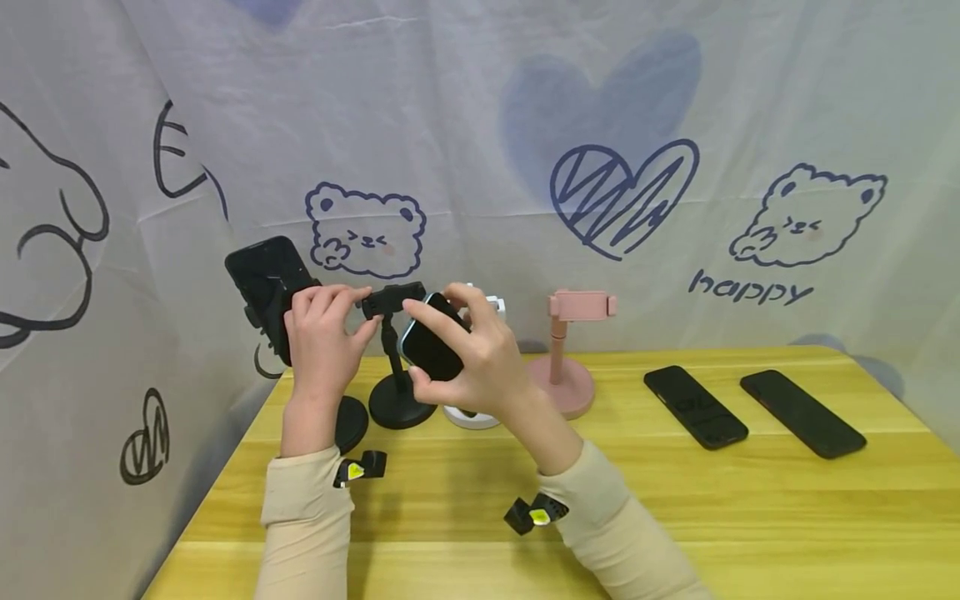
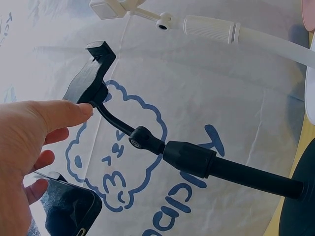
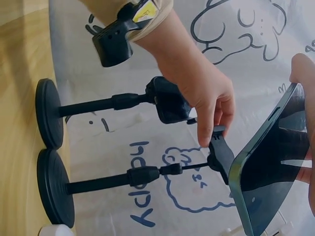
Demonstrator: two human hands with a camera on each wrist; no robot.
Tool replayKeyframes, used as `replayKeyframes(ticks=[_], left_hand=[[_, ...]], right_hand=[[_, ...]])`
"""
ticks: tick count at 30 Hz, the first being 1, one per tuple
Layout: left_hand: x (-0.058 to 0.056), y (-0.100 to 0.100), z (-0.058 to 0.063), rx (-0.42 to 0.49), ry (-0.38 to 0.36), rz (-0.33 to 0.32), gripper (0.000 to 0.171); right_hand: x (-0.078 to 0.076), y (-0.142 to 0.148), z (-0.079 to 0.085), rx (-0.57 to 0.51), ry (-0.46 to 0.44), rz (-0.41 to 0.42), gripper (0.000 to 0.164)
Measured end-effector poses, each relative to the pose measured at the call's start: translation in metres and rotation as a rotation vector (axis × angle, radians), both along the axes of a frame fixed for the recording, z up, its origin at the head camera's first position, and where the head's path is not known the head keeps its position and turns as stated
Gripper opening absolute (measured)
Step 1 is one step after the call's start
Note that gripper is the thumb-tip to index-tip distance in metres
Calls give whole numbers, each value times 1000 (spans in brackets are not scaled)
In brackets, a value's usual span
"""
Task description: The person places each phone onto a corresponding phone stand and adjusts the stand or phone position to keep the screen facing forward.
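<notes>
First phone (image 1: 258,267) is mounted; second phone (image 1: 435,343), held by right grip (image 1: 487,350), unseated; black holder (image 1: 395,298) pinched by left grip (image 1: 325,337); two phones (image 1: 696,407) unmounted

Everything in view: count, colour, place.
table: 1, yellow, foreground
backdrop: 1, white with drawings, behind
loaded stand: 1, black, leftmost
bare stand: 1, black, second from left
white stand: 1, white, third
pink stand: 1, pink, rightmost
mounted phone: 1, black, loaded stand
held phone: 1, black, bluish edge, right hand
flat phones: 2, black, table's right
wrist cameras: 2, black, wrists
sleeves: 2, beige, forearms
left hand: 1, pinching bare stand's clamp
right hand: 1, gripping held phone
</notes>
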State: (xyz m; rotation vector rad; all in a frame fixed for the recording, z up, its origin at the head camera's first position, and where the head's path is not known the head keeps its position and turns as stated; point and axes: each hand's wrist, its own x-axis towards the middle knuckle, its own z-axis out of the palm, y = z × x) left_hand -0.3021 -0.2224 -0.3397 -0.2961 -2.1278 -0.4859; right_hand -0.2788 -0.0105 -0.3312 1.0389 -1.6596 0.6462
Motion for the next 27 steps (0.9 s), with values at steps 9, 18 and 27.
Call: replayKeyframes(ticks=[9, 18, 27], left_hand=[[1, -1, -2, -16, 13, -2, 40], [0, -1, -2, -24, 16, 1, 40], [1, -1, -1, -11, 7, 0, 40]], right_hand=[[2, -9, 4, -46, -21, 4, 59], [0, -16, 3, -84, -67, 17, 59], [-4, -25, 4, -165, -128, 44, 56]])
